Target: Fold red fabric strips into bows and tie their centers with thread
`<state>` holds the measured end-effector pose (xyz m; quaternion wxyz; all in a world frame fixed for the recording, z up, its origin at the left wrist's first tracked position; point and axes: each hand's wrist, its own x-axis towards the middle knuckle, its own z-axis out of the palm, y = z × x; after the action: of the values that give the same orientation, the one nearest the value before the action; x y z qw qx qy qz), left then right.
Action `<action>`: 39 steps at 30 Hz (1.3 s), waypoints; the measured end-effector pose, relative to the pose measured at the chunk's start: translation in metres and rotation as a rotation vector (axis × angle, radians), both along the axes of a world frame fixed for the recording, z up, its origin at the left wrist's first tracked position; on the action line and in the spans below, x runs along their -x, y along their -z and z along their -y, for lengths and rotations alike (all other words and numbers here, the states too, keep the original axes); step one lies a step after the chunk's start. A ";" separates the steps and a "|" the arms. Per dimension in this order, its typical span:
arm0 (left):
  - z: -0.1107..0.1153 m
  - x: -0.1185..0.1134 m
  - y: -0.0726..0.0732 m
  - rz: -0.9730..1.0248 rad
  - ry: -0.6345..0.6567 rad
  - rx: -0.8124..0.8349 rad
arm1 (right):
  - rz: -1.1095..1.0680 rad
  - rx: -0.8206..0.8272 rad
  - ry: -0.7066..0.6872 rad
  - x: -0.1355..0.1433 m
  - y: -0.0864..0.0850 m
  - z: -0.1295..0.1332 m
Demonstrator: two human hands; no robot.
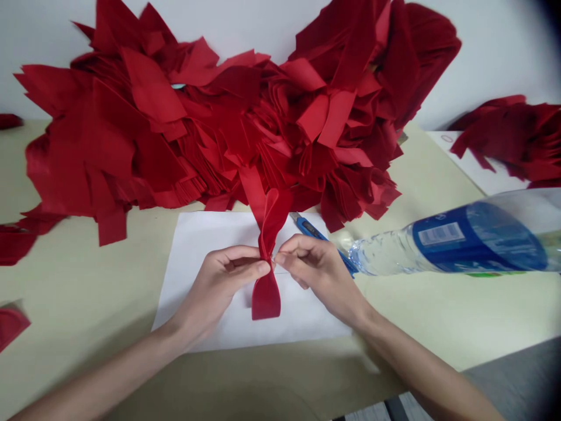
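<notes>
A red ribbon bow (pixel 266 297) is held upright above a white sheet of paper (pixel 188 245), its loops gathered at the middle. My left hand (pixel 225 272) pinches that gathered middle between thumb and fingers. Close by on the right, my right hand (pixel 309 263) has thumb and forefinger pressed together at the bow's waist. Something small and pale shows at those fingertips, too small to name. Behind the right hand lies a blue utility knife (pixel 309 227), partly covered by the hand.
A large heap of red ribbon pieces (pixel 210 128) spreads along the back of the table (pixel 144 257). At the right, a water bottle (pixel 456 237) with a blue label lies on its side. More red pieces (pixel 512 140) rest at far right, and others (pixel 11 327) at the left edge.
</notes>
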<state>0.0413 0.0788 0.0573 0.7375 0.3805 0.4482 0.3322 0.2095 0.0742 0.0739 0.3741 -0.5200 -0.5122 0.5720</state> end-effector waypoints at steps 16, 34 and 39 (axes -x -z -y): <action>0.001 0.001 -0.005 -0.033 0.187 -0.093 | 0.126 -0.094 -0.018 0.005 0.009 0.004; -0.001 0.003 0.005 -0.214 0.010 -0.081 | 0.169 -0.071 -0.053 0.002 0.011 -0.002; 0.000 0.002 0.004 -0.199 0.051 -0.045 | 0.207 -0.056 -0.073 0.002 0.012 -0.001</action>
<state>0.0397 0.0788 0.0535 0.6889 0.4393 0.5020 0.2836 0.2071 0.0747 0.0618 0.3125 -0.5466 -0.5827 0.5139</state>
